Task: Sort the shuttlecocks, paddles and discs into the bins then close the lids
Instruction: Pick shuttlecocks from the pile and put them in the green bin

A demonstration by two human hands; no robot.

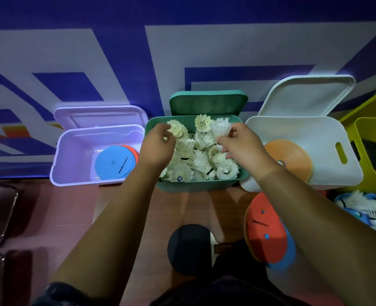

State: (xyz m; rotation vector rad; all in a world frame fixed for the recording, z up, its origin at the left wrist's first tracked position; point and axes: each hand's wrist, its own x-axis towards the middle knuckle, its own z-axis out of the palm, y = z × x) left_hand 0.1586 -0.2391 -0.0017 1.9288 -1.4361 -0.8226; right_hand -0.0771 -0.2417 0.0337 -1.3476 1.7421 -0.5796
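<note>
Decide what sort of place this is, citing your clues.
Probably a sports hall's equipment corner: a green bin of shuttlecocks, training discs in the lilac bin, a blue-and-white painted wall.

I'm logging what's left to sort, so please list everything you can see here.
lilac bin: one, lid open, left; holds blue disc over red disc
green bin: one, lid open, centre
shuttlecocks: many, white, heaped in green bin
white bin: one, lid open, right; holds orange disc
disc stack: several, red, blue, orange, floor, lower right
loose shuttlecocks: several, white, floor, far right
yellow basket: one, far right, contents unclear
dark round thing: one, black, floor, bottom centre; perhaps a paddle
left hand: fingers pinch cream shuttlecock over green bin
right hand: fingers pinch frayed shuttlecock
</note>
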